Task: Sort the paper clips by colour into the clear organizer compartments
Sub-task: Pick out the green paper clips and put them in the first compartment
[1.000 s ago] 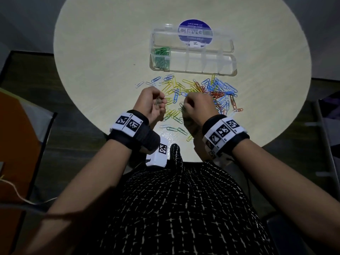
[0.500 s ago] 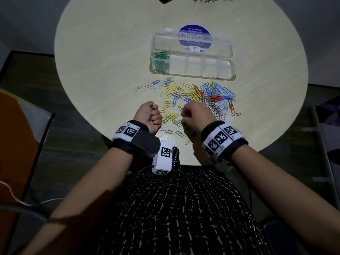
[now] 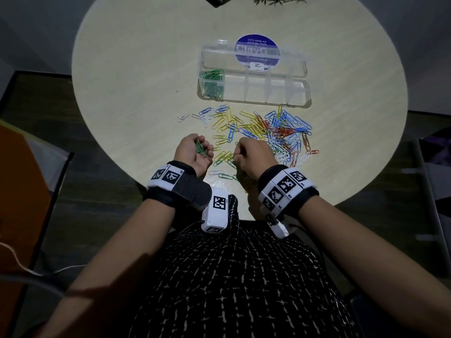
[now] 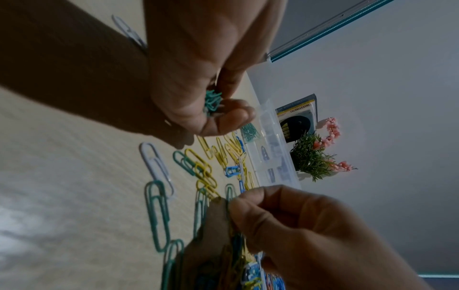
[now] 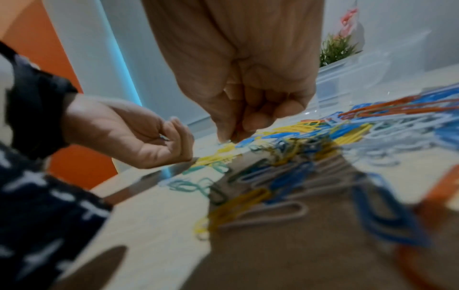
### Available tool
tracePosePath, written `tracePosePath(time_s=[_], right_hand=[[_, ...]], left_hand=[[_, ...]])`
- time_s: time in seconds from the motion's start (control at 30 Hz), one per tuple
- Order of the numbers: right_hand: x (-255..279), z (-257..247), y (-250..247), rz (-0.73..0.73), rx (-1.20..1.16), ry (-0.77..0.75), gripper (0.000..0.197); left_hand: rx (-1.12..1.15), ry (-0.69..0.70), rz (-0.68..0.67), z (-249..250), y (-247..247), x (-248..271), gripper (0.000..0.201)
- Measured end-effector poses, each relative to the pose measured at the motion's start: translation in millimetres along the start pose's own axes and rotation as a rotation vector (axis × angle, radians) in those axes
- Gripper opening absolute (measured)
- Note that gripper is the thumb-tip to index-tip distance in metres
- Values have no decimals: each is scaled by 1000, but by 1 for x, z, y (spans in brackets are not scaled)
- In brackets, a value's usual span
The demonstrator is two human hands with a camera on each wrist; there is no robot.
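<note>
The clear organizer (image 3: 280, 92) lies open at the table's far middle, with green clips (image 3: 212, 81) in its leftmost compartment. A mixed pile of paper clips (image 3: 268, 132) spreads in front of it. My left hand (image 3: 203, 145) is cupped palm up at the pile's near left and holds a small bunch of green clips (image 4: 212, 102). My right hand (image 3: 236, 154) hovers just right of it over loose green and yellow clips, fingers curled. Its thumb and forefinger (image 4: 236, 200) pinch what looks like one green clip; the right wrist view is blurred.
A round blue sticker (image 3: 256, 51) shows under the organizer lid. A potted plant (image 4: 313, 157) and a book (image 4: 298, 109) stand at the table's far edge. The round table's near edge (image 3: 219, 189) is close to my wrists. An orange surface (image 3: 19, 191) lies left.
Both hands drew back toward the near edge of the pile. My left hand turned palm up, showing the green clips. My right hand dropped from the left hand to the loose clips.
</note>
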State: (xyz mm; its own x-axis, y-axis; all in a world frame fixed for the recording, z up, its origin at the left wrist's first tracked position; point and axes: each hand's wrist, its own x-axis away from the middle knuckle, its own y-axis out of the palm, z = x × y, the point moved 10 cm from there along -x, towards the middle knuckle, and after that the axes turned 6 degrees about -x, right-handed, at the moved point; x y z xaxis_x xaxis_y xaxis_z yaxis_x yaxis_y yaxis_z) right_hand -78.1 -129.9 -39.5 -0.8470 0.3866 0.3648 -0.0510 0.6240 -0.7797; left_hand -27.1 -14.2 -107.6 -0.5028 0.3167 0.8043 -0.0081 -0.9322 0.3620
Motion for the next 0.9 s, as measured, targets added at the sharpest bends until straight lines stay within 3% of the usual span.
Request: tracePosePath(time_s=[0.13, 0.37, 0.57, 0.7, 0.8, 0.9], right_hand=[[1, -1, 12, -46, 165, 9, 18], [1, -7, 11, -47, 295, -40, 23], [-3, -33, -27, 102, -257, -71, 3], [-10, -42, -46, 133, -388, -101, 16], [-21, -14, -59, 219, -288, -18, 13], [-26, 5, -41, 119, -70, 36, 17]], left_hand=[[48, 31, 18, 5, -5, 2, 37], [73, 28, -23, 5, -2, 5, 37], [82, -1, -84, -3, 12, 11, 40], [15, -68, -103, -13, 18, 11, 38], [-107, -95, -135, -13, 16, 8, 40], [-114, -97, -137, -8, 11, 7, 39]])
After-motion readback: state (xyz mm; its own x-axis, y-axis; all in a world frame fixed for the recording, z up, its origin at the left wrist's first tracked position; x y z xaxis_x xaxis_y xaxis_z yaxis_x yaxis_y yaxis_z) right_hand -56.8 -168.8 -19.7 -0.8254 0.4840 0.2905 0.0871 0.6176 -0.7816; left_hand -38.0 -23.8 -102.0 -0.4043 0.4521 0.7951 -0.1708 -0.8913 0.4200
